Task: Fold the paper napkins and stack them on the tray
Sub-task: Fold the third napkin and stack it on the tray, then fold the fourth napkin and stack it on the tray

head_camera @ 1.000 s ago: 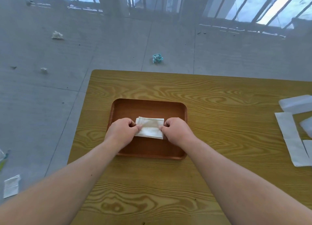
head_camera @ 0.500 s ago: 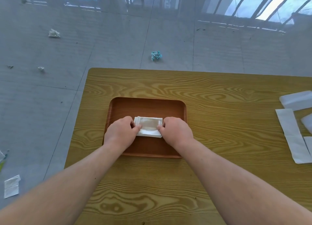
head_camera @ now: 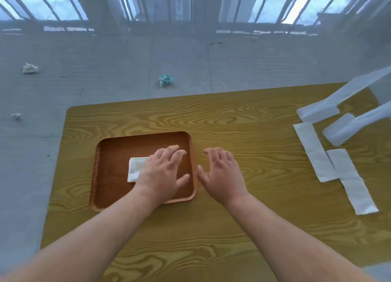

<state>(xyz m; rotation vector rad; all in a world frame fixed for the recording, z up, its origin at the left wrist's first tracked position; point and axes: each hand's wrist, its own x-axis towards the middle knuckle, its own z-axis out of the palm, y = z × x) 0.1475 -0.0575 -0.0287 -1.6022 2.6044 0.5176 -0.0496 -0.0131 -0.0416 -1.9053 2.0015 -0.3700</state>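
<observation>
Lying flat in the middle-left of the brown tray (head_camera: pixel 105 188), the folded napkin stack (head_camera: pixel 136 168) sits square to the tray's sides, likely so the next piece can go straight on top. The left hand (head_camera: pixel 163 171) hovers over or rests on its right part, palm down with fingers spread; its grip is wide and holds nothing, and whether the palm actually presses the paper cannot be told. A flat open palm there would suit smoothing the fold or steadying the pile.

To the right of the tray, over bare desk (head_camera: pixel 254 121), the right hand (head_camera: pixel 222 171) is also palm down and spread, its grip wide and empty. It lies between the tray and the unfolded napkin strips (head_camera: pixel 317 155) at the right side of the desk, so in my judgement it is placed to fetch the next one. Those strips lie flat in overlapping lengths, well apart from the tray, leaving clear wood between for folding. Two white chair legs (head_camera: pixel 330 108) stand on or just above the far right of the desk, beside the strips. Crumpled scraps, among them a teal wad (head_camera: pixel 166 79), lie on the floor beyond the far edge.
</observation>
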